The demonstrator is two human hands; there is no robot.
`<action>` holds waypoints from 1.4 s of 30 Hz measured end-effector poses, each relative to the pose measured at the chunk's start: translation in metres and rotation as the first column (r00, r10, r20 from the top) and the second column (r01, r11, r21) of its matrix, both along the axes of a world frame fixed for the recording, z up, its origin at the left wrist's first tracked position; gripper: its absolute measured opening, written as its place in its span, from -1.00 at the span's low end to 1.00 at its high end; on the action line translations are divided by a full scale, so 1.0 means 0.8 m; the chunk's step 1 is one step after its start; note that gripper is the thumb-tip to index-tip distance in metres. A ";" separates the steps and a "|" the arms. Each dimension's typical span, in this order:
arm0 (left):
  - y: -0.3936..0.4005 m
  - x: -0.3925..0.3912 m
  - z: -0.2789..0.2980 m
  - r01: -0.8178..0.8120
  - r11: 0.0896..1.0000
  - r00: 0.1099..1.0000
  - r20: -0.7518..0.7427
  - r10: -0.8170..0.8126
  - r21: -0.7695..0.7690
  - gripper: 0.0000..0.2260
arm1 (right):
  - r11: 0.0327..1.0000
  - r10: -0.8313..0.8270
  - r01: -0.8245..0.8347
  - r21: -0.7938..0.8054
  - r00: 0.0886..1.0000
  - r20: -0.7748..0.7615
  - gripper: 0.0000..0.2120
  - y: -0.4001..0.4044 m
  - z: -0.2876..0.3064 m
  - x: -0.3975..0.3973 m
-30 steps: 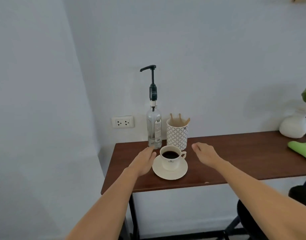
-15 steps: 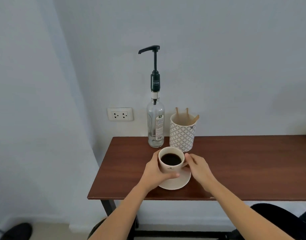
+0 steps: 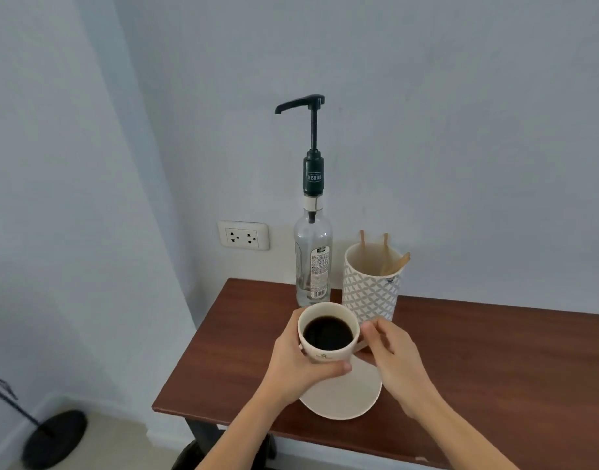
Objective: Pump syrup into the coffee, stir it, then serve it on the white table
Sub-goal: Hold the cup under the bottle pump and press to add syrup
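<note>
1. At the far left a wall socket (image 3: 243,235) was seen, set just above the level of the brown table (image 3: 494,361) and apart from everything on it.
2. The left hand (image 3: 291,364) was wrapped round the left wall of the coffee cup (image 3: 328,334), thumb across the near face and fingers curled behind — clamped on the cup.
3. The cup was held near the table's back-left part, in front of the syrup bottle (image 3: 312,262). Whether it was raised off the saucer (image 3: 345,395) or only tilted on it could not be told. It was nearly full of black coffee, so it was judged moderately heavy, rigid, breakable and quick to spill if tipped; the glazed wall was likely slick.
4. The bottle's pump spout (image 3: 293,105) pointed left, high above the cup. The glass bottle looked almost empty, so it was judged light and easy to topple when pressed — best steadied at the body.
5. The right hand (image 3: 393,361) was closed on the cup's handle, fingers pinched together around it; the handle itself was mostly hidden.
6. Just right of the bottle stood a patterned holder (image 3: 371,293) with wooden stirrers (image 3: 394,264) — thin, light, easily pinched.
</note>
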State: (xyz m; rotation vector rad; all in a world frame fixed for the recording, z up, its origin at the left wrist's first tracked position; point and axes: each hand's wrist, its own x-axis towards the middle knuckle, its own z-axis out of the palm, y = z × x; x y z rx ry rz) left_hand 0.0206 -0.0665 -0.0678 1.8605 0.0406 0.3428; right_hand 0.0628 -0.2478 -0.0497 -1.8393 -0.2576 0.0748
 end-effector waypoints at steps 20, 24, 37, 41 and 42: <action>0.089 0.069 0.230 -0.031 0.991 0.974 0.217 0.058 -0.128 -0.31 | 0.983 0.075 -0.122 0.139 0.950 0.303 -0.43 0.098 0.234 0.075; 0.105 0.090 0.258 -0.059 0.985 0.968 0.230 0.095 -0.160 -0.25 | 0.980 -0.102 0.024 0.199 0.914 0.393 -0.69 0.124 0.279 0.121; 0.116 0.134 0.281 -0.026 0.979 0.975 0.213 0.070 -0.202 -0.22 | 0.837 -0.089 -0.085 0.541 0.954 0.287 -0.74 0.192 0.321 0.160; 0.118 0.141 0.286 -0.001 0.974 0.972 0.230 0.055 -0.225 -0.17 | 0.792 -0.141 -0.085 0.604 0.938 0.317 -0.84 0.199 0.318 0.163; 0.118 0.142 0.286 0.004 0.974 0.971 0.232 0.051 -0.228 -0.16 | 0.793 -0.157 -0.082 0.603 0.929 0.334 -0.84 0.200 0.317 0.164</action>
